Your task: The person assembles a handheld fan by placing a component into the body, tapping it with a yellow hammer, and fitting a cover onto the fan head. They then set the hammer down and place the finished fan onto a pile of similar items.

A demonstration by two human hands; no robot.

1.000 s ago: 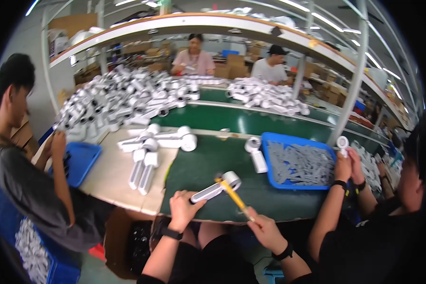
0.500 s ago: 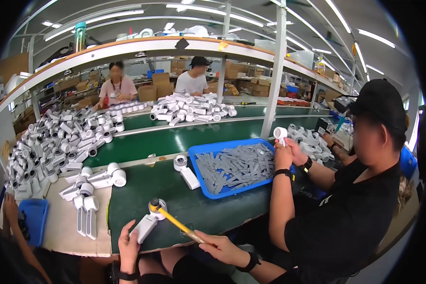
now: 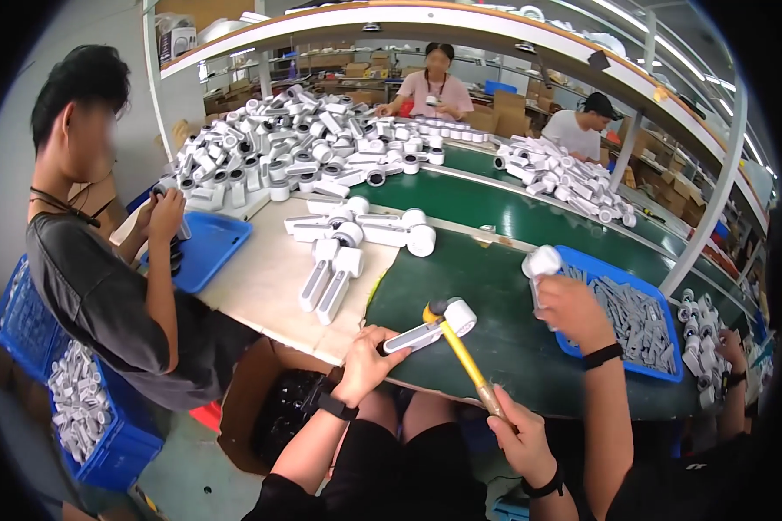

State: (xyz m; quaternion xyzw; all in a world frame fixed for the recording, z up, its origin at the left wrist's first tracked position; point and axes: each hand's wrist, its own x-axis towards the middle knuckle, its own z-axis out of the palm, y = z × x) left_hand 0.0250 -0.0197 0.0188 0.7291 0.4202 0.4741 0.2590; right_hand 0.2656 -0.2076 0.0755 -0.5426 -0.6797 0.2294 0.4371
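Observation:
My left hand (image 3: 367,363) is wrapped round the handle of a white handheld fan (image 3: 415,336), which rests on the green table near its front edge. The fan's round head (image 3: 460,318) points to the right, away from that hand. In my right hand (image 3: 523,441) is a hammer (image 3: 466,358) with a yellow shaft and a brown grip. Its dark head (image 3: 434,310) is at the neck of the fan, beside the round part; whether they touch I cannot tell. Several similar white fans (image 3: 332,276) lie on the beige board at the left.
A large heap of white fans (image 3: 278,143) covers the far left. To the right, a co-worker's hand (image 3: 573,311) holds another fan (image 3: 540,265) over a blue tray (image 3: 639,369) of grey strips. A second co-worker (image 3: 139,295) sits at the left beside a blue tray (image 3: 226,252).
My view has swung left, bringing the left co-worker into sight. The fan in my left hand now lies turned more to the right. The right co-worker's fan has moved to the tray's left side.

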